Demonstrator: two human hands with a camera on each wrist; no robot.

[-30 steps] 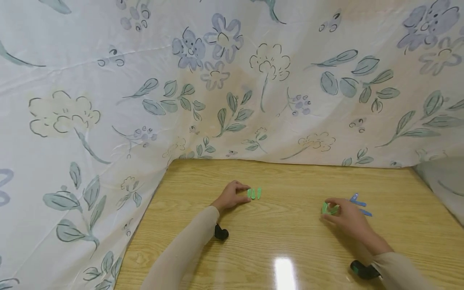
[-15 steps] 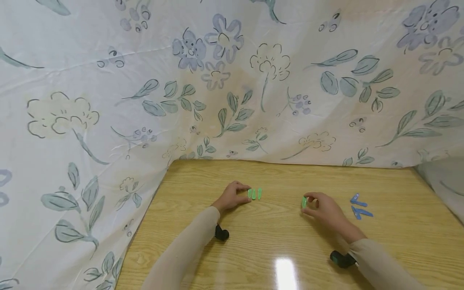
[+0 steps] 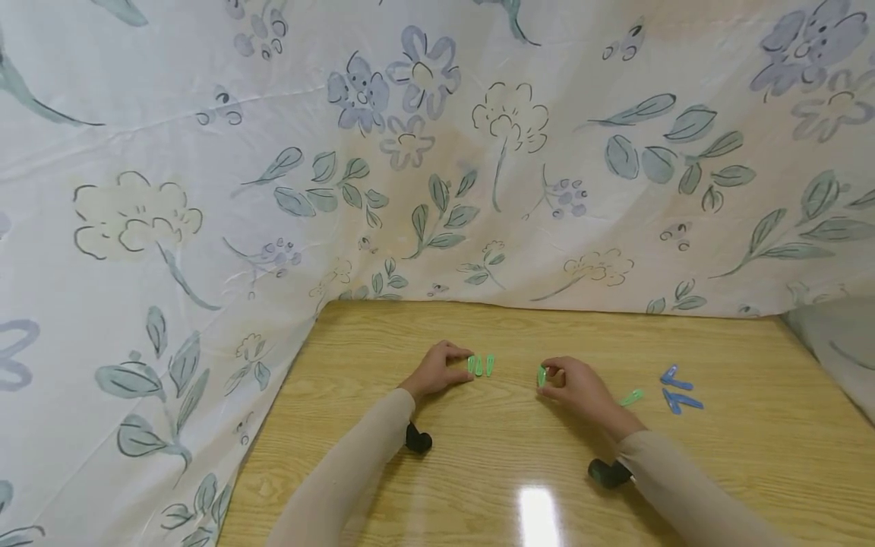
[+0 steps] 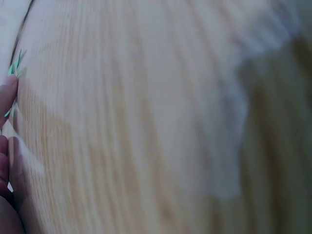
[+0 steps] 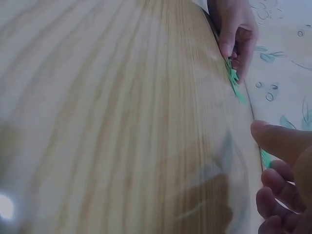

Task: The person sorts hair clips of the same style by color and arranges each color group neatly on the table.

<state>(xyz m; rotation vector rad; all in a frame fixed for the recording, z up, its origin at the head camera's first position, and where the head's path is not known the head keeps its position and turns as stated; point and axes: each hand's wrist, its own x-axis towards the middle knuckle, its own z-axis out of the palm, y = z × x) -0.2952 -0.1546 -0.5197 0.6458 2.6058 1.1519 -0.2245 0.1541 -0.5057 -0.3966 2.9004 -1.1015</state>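
Observation:
In the head view, three green snap hair clips (image 3: 479, 366) stand side by side in a short row on the table. My left hand (image 3: 437, 368) holds the leftmost clip between thumb and finger at its two ends. In the left wrist view only part of that hand (image 4: 7, 100) shows, with green clip tips by it. To the right of the row, my right hand (image 3: 577, 387) pinches another green hair clip (image 3: 542, 376) between thumb and fingers. In the right wrist view this clip (image 5: 265, 159) is mostly hidden by my fingers.
One more green hair clip (image 3: 632, 396) lies by my right wrist. Several blue hair clips (image 3: 677, 389) lie farther right on the wooden table (image 3: 478, 456). A floral cloth (image 3: 519, 228) hangs behind the table and along its left side.
My right hand has moved left from beside the blue clips, carrying a green hair clip toward the row. Another green clip is now uncovered behind it. My left hand has stayed in place.

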